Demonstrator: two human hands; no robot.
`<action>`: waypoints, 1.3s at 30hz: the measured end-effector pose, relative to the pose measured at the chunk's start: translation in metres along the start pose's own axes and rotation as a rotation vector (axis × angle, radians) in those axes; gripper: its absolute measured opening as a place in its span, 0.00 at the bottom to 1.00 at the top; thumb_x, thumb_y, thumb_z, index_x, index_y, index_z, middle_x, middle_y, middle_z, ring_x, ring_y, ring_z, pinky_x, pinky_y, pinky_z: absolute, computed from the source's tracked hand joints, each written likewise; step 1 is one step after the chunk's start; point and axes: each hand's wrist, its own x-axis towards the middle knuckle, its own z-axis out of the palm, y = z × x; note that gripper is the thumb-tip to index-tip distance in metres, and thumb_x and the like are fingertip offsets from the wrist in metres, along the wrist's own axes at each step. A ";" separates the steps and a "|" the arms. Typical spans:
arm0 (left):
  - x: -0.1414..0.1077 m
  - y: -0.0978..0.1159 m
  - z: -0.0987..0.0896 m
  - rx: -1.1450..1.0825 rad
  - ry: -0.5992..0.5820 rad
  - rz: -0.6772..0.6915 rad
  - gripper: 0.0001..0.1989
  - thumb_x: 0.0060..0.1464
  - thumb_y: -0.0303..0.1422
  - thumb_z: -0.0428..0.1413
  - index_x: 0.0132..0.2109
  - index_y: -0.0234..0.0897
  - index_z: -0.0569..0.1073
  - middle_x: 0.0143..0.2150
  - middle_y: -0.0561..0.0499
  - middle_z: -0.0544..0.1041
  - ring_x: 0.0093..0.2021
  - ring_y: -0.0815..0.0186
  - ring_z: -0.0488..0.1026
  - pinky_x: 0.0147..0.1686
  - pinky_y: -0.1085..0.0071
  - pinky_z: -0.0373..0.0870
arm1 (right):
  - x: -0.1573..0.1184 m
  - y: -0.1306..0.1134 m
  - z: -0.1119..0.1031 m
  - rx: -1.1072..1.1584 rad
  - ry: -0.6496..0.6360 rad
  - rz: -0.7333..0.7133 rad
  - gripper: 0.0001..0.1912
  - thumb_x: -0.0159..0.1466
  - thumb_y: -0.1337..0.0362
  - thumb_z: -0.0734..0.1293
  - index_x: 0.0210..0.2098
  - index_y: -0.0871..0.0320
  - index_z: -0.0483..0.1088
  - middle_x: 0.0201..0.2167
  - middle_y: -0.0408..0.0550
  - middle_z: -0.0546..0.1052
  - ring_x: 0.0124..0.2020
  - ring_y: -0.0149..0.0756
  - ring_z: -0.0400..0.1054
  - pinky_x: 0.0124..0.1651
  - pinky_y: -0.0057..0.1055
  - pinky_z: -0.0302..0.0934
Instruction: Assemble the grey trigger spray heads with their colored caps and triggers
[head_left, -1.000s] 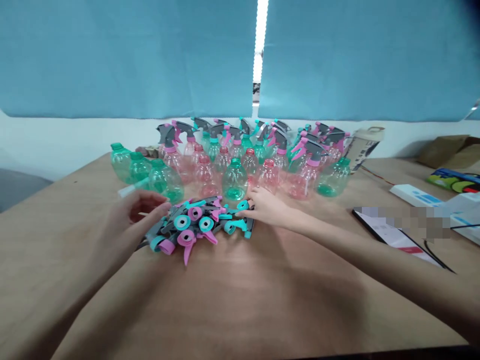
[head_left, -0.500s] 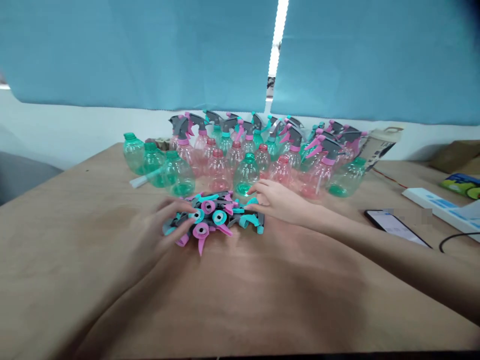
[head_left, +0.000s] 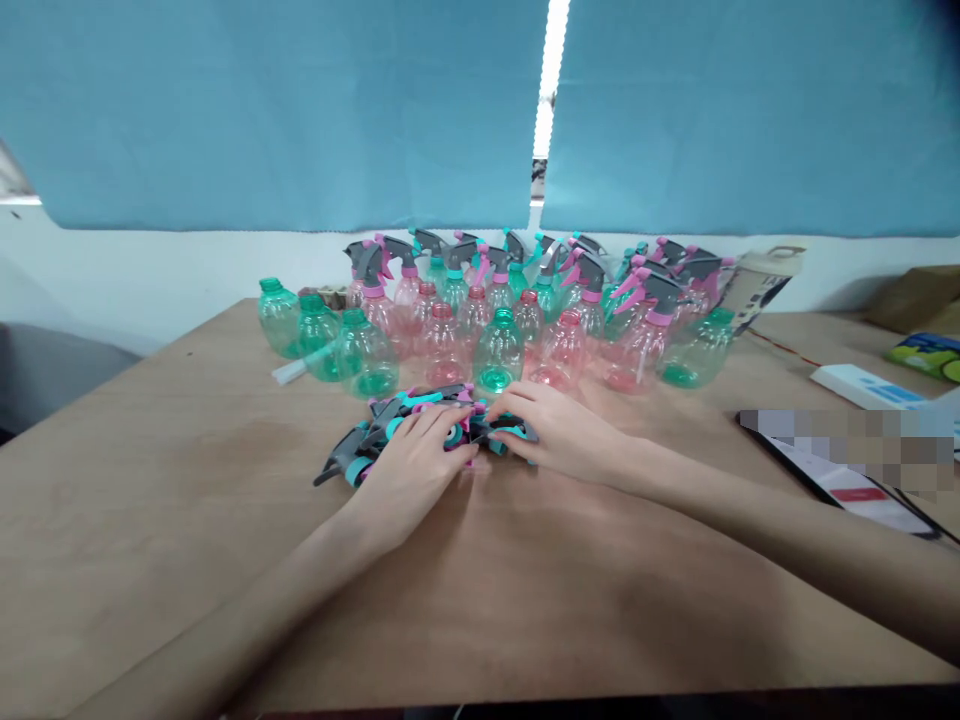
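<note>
A pile of grey, pink and teal spray heads [head_left: 382, 420] lies on the wooden table [head_left: 225, 520]. My left hand [head_left: 424, 455] rests over the middle of the pile, its fingers curved round spray heads and partly hiding them. At the pile's right end my right hand [head_left: 551, 430] has its thumb and fingers round a grey and teal spray head [head_left: 517, 430]. Behind the pile stand several open-necked bottles, among them a green one [head_left: 499, 350] and a pink one [head_left: 444, 345]. Farther back, several bottles carry spray heads [head_left: 589, 275].
A phone [head_left: 832, 475] lies at the right, near a white power strip [head_left: 862, 385]. A beige carton [head_left: 757, 285] leans behind the bottles. At the far right is a brown box [head_left: 911, 300] with a green and blue packet [head_left: 926, 352].
My left hand has moved right, from the pile's left side onto its middle. Spray heads at the left and centre have shifted. My right hand has stayed near the right end.
</note>
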 end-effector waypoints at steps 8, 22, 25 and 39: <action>-0.001 -0.004 -0.030 -0.333 0.107 -0.152 0.09 0.58 0.37 0.52 0.42 0.46 0.76 0.51 0.48 0.69 0.53 0.57 0.65 0.50 0.56 0.65 | -0.022 0.006 0.000 0.073 0.014 0.032 0.11 0.62 0.61 0.64 0.43 0.58 0.67 0.41 0.51 0.73 0.44 0.39 0.66 0.44 0.38 0.63; 0.044 0.061 -0.047 -0.761 -0.024 -0.284 0.11 0.59 0.40 0.50 0.36 0.40 0.72 0.27 0.57 0.74 0.22 0.71 0.68 0.25 0.75 0.64 | -0.059 -0.017 -0.032 0.583 -0.117 0.234 0.14 0.60 0.57 0.65 0.44 0.55 0.67 0.32 0.42 0.75 0.27 0.30 0.67 0.29 0.27 0.61; 0.052 0.063 -0.042 -0.722 0.018 -0.271 0.12 0.61 0.39 0.47 0.37 0.40 0.72 0.30 0.56 0.75 0.28 0.68 0.71 0.31 0.73 0.65 | -0.073 -0.011 -0.036 0.600 -0.110 0.305 0.10 0.60 0.56 0.65 0.35 0.57 0.68 0.26 0.40 0.71 0.24 0.29 0.62 0.25 0.26 0.56; 0.031 0.047 0.003 -0.097 0.115 -0.153 0.11 0.59 0.33 0.49 0.48 0.37 0.70 0.54 0.41 0.66 0.56 0.53 0.62 0.53 0.53 0.61 | -0.076 0.052 -0.003 1.240 -0.027 0.704 0.12 0.58 0.57 0.67 0.34 0.59 0.64 0.38 0.49 0.74 0.43 0.37 0.72 0.49 0.38 0.65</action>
